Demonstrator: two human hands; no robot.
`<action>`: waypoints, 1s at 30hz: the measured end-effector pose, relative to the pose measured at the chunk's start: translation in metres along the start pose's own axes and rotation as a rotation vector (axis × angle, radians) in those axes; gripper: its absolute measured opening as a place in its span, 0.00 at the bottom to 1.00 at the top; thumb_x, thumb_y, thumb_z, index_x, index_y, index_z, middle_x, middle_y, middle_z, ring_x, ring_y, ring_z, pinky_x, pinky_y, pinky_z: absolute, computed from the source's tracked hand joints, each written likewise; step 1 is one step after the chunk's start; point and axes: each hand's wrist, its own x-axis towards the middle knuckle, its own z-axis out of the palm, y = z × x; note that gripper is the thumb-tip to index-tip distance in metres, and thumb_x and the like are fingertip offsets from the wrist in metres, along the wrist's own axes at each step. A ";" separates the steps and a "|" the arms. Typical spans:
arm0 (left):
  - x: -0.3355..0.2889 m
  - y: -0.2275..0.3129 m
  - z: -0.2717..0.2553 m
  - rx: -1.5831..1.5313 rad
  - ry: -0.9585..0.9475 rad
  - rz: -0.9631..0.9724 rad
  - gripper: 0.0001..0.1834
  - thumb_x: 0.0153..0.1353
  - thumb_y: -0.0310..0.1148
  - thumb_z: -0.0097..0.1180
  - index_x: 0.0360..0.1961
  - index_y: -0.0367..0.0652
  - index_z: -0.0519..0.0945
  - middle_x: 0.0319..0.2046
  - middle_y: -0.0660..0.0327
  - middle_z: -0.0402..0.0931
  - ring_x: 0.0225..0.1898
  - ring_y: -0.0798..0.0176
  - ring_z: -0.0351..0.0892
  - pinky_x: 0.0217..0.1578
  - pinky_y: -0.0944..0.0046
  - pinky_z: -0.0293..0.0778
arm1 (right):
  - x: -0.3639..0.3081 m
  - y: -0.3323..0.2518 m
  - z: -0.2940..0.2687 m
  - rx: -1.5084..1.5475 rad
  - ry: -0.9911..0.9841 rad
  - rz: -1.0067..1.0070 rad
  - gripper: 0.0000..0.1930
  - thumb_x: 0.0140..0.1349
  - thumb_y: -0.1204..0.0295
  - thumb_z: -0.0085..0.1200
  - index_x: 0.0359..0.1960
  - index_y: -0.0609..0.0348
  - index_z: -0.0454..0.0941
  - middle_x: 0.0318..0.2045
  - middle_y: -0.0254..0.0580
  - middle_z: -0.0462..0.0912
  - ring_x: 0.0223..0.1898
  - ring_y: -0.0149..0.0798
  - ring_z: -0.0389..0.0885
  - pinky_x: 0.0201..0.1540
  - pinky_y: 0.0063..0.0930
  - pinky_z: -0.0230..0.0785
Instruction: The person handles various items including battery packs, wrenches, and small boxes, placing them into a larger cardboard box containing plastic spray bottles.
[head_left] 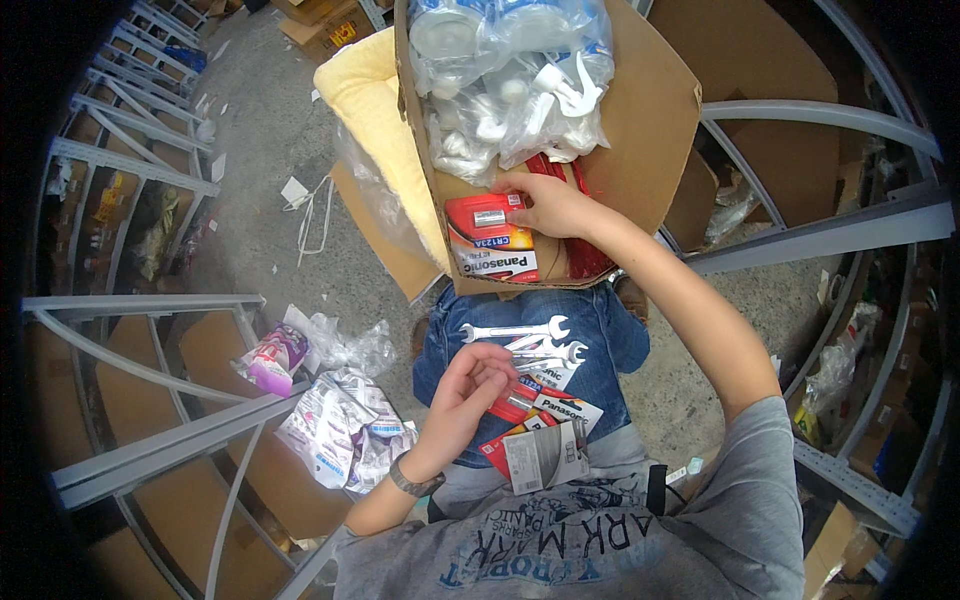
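Observation:
My right hand (555, 207) reaches into the cardboard box (650, 110) and grips the edge of a red and white battery blister pack (492, 255) near the box's front wall. Over my lap hovers my left hand (462, 400), its fingers curled and the thumb folded toward them. Whatever it may hold is hidden. Right beside those fingers lie several silver wrenches (515, 330), fanned out on my jeans. Several more battery packs (548, 455) overlap on my lap below the wrenches, one with its grey back up.
Bagged white spray bottles (500, 110) fill the box's far part. A yellow cushion (375, 130) leans on its left side. Foil packets (340, 425) and a purple bag (275, 360) lie at left. Metal shelf frames (150, 450) flank both sides; paper scraps (293, 190) litter the concrete floor.

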 end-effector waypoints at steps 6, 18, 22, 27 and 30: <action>0.003 0.000 -0.002 0.089 0.072 0.045 0.10 0.64 0.27 0.46 0.47 0.40 0.68 0.37 0.63 0.72 0.38 0.71 0.71 0.42 0.71 0.68 | -0.003 0.001 -0.002 0.107 0.010 0.006 0.27 0.52 0.70 0.58 0.55 0.60 0.68 0.48 0.56 0.75 0.51 0.50 0.74 0.53 0.35 0.66; 0.003 -0.008 -0.011 0.211 0.144 0.043 0.10 0.63 0.26 0.49 0.46 0.39 0.70 0.37 0.64 0.72 0.39 0.74 0.71 0.41 0.74 0.67 | -0.003 0.000 -0.004 0.101 0.040 -0.041 0.24 0.53 0.70 0.54 0.54 0.61 0.69 0.48 0.57 0.75 0.50 0.51 0.74 0.53 0.37 0.66; -0.003 -0.009 -0.010 0.709 0.033 0.067 0.09 0.60 0.27 0.53 0.42 0.40 0.75 0.34 0.62 0.73 0.37 0.70 0.73 0.39 0.73 0.67 | -0.005 0.001 -0.002 0.100 0.029 -0.049 0.22 0.54 0.71 0.52 0.52 0.62 0.71 0.47 0.57 0.75 0.49 0.52 0.74 0.53 0.37 0.66; -0.013 -0.024 0.003 1.134 -0.186 0.299 0.17 0.49 0.36 0.63 0.40 0.43 0.78 0.34 0.59 0.72 0.38 0.55 0.71 0.40 0.60 0.67 | -0.012 -0.002 -0.001 -0.038 0.170 -0.134 0.19 0.54 0.72 0.52 0.49 0.63 0.72 0.45 0.55 0.75 0.48 0.54 0.73 0.52 0.38 0.65; -0.021 -0.035 0.001 1.251 -0.213 0.290 0.23 0.45 0.40 0.66 0.43 0.46 0.77 0.38 0.61 0.70 0.41 0.56 0.69 0.41 0.60 0.65 | -0.036 -0.029 -0.007 -0.086 0.431 -0.324 0.15 0.54 0.75 0.51 0.44 0.63 0.73 0.40 0.51 0.74 0.44 0.53 0.72 0.49 0.39 0.65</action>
